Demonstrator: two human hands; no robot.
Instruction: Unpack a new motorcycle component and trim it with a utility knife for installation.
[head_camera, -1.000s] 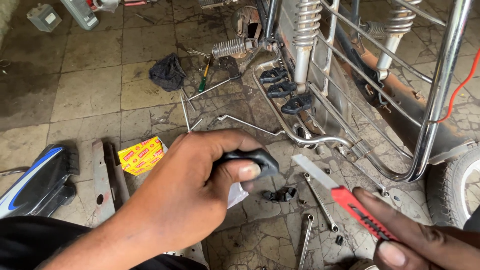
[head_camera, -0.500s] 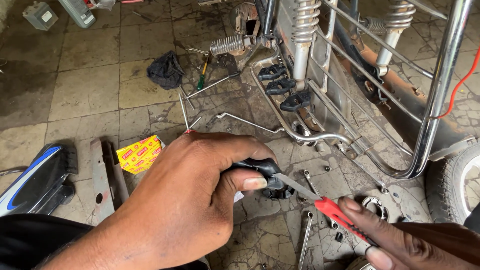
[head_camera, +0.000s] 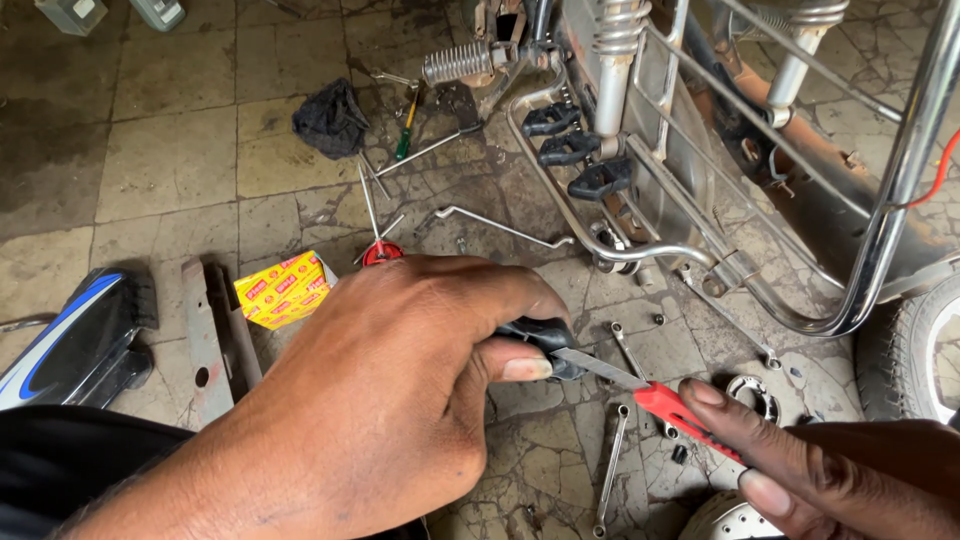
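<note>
The left hand (head_camera: 400, 400) squeezes a black part (head_camera: 540, 340). The right hand (head_camera: 830, 475) grips a red knife (head_camera: 655, 395), its blade touching the part.

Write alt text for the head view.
A left hand pinches a black part while the right hand presses a red knife blade against it. Behind lie spanners on tiled floor beside a chrome frame.

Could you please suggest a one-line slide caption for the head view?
Left hand grips a black rubber part while the right hand presses a red utility knife against it.
</note>
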